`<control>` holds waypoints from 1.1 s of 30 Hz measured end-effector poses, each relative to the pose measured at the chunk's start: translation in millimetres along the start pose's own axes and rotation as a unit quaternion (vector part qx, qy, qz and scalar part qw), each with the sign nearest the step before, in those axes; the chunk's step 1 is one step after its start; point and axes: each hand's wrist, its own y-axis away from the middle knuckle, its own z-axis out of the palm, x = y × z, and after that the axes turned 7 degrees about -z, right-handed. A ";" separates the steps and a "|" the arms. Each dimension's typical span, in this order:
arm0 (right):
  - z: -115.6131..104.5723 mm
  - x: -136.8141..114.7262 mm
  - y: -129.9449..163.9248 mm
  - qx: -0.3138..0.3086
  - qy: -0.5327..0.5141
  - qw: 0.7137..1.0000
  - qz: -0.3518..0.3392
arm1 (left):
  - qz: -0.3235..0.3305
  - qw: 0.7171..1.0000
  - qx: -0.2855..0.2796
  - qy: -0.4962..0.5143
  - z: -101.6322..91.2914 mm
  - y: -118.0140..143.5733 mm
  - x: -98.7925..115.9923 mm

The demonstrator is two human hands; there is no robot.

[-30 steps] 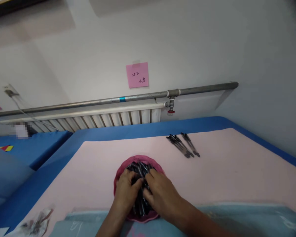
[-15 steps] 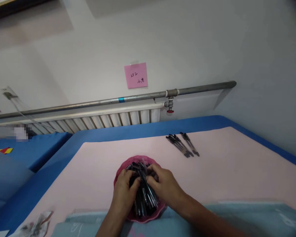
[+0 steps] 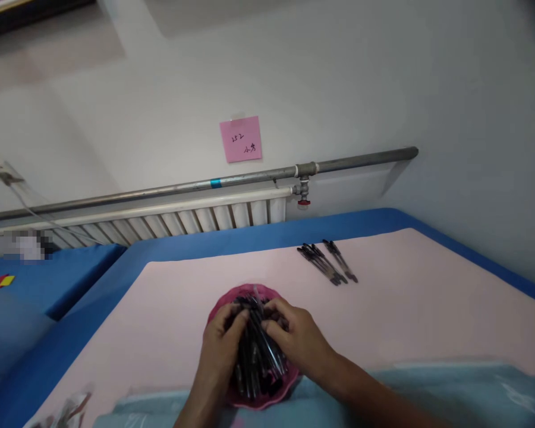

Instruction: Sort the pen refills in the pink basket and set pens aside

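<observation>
A pink scalloped bowl [image 3: 267, 406] near the front of the table holds a heap of pens [image 3: 254, 356] with clear barrels and black parts. My left hand [image 3: 220, 336] reaches over the bowl's left side, its thumb and fingers curled round pens at the upper part of the heap. From the right, my right hand [image 3: 294, 333] is closed on pens too, its thumb near the middle of the bowl. The fingers partly cover what they grip. Farther back on the right, a group of several black pens [image 3: 323, 263] lies side by side on the pale pink sheet [image 3: 405, 297].
The sheet covers a blue table [image 3: 361, 221]. Light blue cloth [image 3: 450, 386] runs along the near edge. A clear plastic bag [image 3: 69, 413] lies at front left. Behind stand a white radiator [image 3: 205, 219], a metal pipe [image 3: 169, 190] and a red-handled valve [image 3: 304, 203].
My left thumb has shifted up and slightly left among the pens, and the pens in the bowl have shifted a little. The right hand has barely moved. The camera has turned slightly.
</observation>
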 end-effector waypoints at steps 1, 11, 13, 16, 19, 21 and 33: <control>-0.5 1.1 1.0 -0.009 -0.006 1.000 -0.012 | -0.033 0.995 -0.004 0.096 -3.7 0.9 2.1; 0.8 13.3 8.9 -0.103 0.108 0.979 -0.137 | -0.068 0.900 0.053 0.428 -42.6 -3.9 10.8; 1.3 11.9 9.7 -0.117 0.131 0.973 -0.150 | -0.063 0.899 0.061 0.429 -44.5 -4.5 9.7; 1.7 10.9 10.3 -0.119 0.145 0.970 -0.157 | -0.059 0.904 0.058 0.420 -43.6 -2.9 10.0; 1.6 11.3 10.5 -0.117 0.142 0.971 -0.153 | -0.058 0.909 0.054 0.409 -42.8 -1.4 11.2; 1.2 11.8 10.7 -0.118 0.140 0.971 -0.152 | -0.056 0.911 0.060 0.404 -43.5 -1.2 11.4; 1.9 16.3 11.3 -0.121 0.154 0.966 -0.167 | -0.055 0.917 0.078 0.387 -43.7 -0.6 12.8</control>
